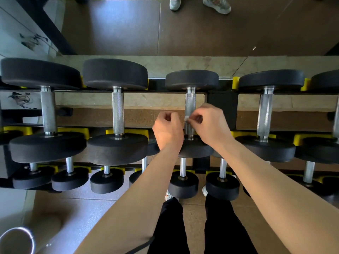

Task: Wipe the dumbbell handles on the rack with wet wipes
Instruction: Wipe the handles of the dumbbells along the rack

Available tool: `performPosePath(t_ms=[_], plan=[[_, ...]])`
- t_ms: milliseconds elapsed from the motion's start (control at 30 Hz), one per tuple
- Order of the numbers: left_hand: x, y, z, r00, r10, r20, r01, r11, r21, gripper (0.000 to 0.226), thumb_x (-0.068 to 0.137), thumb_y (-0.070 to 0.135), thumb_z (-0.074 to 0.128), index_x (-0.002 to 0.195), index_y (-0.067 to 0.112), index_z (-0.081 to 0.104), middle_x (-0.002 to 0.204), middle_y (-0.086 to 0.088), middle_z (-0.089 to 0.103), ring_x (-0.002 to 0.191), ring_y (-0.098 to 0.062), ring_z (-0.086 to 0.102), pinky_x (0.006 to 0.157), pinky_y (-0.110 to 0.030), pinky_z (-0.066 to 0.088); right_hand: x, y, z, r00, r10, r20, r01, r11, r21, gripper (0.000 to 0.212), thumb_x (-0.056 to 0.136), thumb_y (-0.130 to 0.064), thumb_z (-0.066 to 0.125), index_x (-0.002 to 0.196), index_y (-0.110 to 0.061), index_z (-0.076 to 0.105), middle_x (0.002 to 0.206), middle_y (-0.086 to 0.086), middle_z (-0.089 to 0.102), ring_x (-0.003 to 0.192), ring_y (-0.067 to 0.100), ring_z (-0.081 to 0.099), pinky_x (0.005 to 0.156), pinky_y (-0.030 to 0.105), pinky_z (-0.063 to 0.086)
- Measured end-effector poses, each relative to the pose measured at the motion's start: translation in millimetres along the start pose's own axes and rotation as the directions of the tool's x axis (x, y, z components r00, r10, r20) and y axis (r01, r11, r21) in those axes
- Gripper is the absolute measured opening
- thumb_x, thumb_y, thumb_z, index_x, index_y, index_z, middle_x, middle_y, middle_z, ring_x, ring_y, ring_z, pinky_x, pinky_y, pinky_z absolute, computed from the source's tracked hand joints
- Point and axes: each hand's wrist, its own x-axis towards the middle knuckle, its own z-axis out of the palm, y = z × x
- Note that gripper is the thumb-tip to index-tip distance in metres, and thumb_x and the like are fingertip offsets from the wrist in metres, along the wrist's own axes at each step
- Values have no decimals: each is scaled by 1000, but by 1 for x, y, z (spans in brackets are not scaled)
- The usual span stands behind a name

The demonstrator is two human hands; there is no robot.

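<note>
The rack point(221, 101) was a black steel frame with yellow cradles point(235, 82) seating each weight. The upper tier carried a row of dumbbells point(115, 143) with round, matte black heads, rubbery in look and faintly dusty. Their handles were straight steel cylinders, knurled along the grip and smooth and bright at the collars. A lower tier held smaller dumbbells point(107, 180) of the same pattern with thin polished shafts. The floor point(201, 30) behind was large brown tile.

Both hands were raised over the third handle point(190, 101) from the left on the upper tier. The right hand point(211, 123) had its fingers curled, with thumb and forefinger pinching a small white scrap, taken to be the wet wipe point(186, 118). The wipe sat just in front of the lower half of that handle; contact with the steel could not be confirmed. Only a small crumpled edge of it was visible.

The left hand point(167, 131) was held just beside the right, knuckles up, fingers curled tightly inward. Its thumb side lay close to the wipe, but whether it gripped any part of it could not be told. Both forearms were bare.
</note>
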Motion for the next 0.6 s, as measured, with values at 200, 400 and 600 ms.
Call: performPosePath(t_ms=[200,400,600], plan=[[1,-1,1,1000,3,-4,-3,1000,1,14,91,17,53,84,21,64,79,1,65,72,-14,62,64,-27,49,-1,3,-4,989,-15,145,24,998,-58,6,92,-21,69,95,-17,71,89,-8,58,77,2,56,70,14,45],[0,0,1,1000,-6,-11,6,1000,2,14,92,17,53,82,21,62,78,0,64,68,-11,59,61,-23,45,34,3,-9,968,124,-218,-99,988,122,10,93,-21,68,100,-16,73,97,-4,69,87,2,57,74,3,35],[0,2,0,1000,-5,-1,5,1000,15,13,94,17,54,89,18,66,81,0,66,72,-10,61,61,-23,44,-13,21,6,974,221,55,-227,955,189,2,92,-23,69,93,-25,68,89,-15,64,82,-4,58,71,9,38]])
